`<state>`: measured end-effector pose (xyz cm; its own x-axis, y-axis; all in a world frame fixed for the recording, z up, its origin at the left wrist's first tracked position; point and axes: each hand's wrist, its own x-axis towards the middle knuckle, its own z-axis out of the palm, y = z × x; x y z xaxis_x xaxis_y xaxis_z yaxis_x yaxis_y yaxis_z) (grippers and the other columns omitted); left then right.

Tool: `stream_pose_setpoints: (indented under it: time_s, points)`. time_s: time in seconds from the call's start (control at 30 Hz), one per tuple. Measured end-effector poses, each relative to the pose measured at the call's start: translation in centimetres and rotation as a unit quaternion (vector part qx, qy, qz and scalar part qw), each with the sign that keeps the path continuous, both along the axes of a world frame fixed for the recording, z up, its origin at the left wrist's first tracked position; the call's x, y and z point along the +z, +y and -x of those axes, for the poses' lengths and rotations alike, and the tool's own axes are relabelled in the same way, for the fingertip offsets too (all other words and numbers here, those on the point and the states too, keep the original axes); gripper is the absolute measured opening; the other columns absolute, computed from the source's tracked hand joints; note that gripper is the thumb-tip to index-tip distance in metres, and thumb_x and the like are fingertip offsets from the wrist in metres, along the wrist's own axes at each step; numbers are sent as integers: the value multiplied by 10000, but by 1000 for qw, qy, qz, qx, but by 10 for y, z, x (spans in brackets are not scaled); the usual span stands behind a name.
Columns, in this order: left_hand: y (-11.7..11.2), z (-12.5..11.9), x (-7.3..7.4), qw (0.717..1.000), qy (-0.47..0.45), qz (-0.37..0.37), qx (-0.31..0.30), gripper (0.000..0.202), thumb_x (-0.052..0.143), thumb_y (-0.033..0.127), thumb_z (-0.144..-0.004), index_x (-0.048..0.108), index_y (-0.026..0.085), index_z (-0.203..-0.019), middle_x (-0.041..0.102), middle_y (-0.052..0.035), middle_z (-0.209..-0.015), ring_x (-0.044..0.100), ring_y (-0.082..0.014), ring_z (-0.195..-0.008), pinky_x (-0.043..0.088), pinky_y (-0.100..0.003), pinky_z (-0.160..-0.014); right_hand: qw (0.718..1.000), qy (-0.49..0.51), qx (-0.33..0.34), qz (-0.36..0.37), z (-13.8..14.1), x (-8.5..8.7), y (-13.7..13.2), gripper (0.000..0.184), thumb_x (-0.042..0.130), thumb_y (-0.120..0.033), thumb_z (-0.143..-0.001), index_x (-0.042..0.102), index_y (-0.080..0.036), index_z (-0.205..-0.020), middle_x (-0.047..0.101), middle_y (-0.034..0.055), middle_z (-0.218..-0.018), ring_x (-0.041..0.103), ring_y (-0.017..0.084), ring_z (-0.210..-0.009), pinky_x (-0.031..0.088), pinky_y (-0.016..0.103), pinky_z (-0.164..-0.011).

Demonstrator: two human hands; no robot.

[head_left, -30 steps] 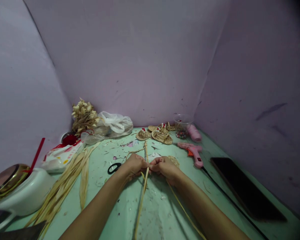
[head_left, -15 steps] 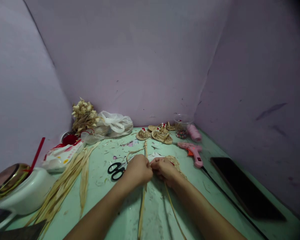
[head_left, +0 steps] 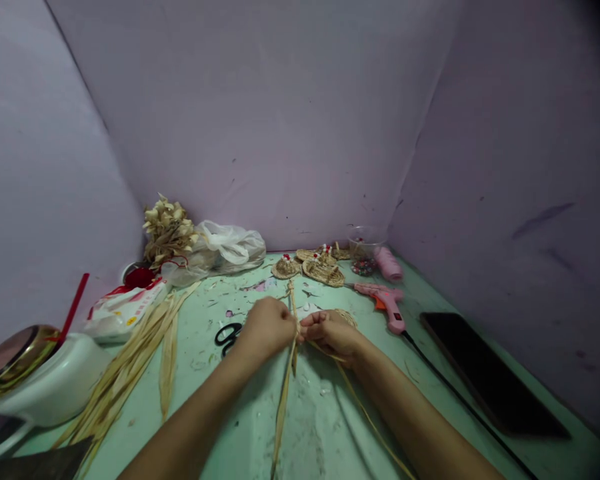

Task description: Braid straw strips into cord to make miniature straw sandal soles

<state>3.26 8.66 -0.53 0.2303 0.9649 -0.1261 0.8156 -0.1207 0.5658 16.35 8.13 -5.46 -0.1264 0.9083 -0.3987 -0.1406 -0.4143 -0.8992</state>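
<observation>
My left hand (head_left: 270, 327) is closed on a plaited straw braid (head_left: 293, 303) at the middle of the table. From the other side, my right hand (head_left: 330, 333) pinches the same braid at its working end, fingertips close to those of the left. One loose straw strand (head_left: 283, 413) trails from the braid toward me, and another strand (head_left: 365, 403) runs down under my right wrist. Black-handled scissors (head_left: 227, 333) lie left of my left hand, their blades hidden behind it. A coil of finished braid (head_left: 347, 317) shows partly beyond my right hand.
Woven straw pieces with red and white beads (head_left: 323, 270) lie at the back. A pink glue gun (head_left: 387, 303) and a dark phone-like slab (head_left: 490, 373) are on the right. Loose dried strips (head_left: 125, 373), a white jug (head_left: 55, 383) and a plastic bag (head_left: 235, 247) stand left.
Both hands have shifted slightly; the left has moved a little up and left. The strand under my right wrist has swung out to the right. The scissors are more covered.
</observation>
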Motion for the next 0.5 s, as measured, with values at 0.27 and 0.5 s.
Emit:
stream_pose_setpoints:
  time_s: [0.27,0.5]
  points:
    - [10,-1,-17,900,-306,307,40,140,516,138,-656,541,70,-537,542,-32,-456,431,-65,-311,317,-168,-304,998,60,4,1,-1,0,0,183,532,-28,-477,488,-140,-615,567,-15,-455,533,98,-445,335,171,-423]
    - [32,19,-27,783,-387,487,-17,306,373,190,-823,610,9,-756,634,-125,-654,532,-70,-390,400,-136,-336,1000,21,10,-15,-6,4,0,160,535,-68,-512,494,-135,-652,569,-10,-459,411,52,-333,190,162,-333]
